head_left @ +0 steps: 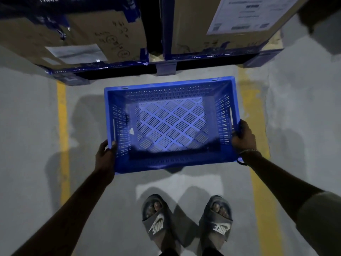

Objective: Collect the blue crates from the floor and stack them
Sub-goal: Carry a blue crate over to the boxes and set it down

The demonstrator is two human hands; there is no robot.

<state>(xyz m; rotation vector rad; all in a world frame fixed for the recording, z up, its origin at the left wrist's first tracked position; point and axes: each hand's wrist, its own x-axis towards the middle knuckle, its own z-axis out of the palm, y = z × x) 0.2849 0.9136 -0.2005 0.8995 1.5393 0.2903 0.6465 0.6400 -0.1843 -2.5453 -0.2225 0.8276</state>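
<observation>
Gripped at its short-side rims, the empty blue crate [170, 124] is held above the floor [33, 145] by left hand [105, 156] at eight o'clock, right hand [244, 137] at three; judged light, rigid.

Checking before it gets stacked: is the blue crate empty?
Empty. The blue crate, held by both hands, shows its whole slotted bottom with nothing on it.

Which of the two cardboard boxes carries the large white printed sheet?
The right cardboard box, behind the blue crate; the sheet covers its upper right. The left cardboard box shows handwriting and a smaller label.
</observation>
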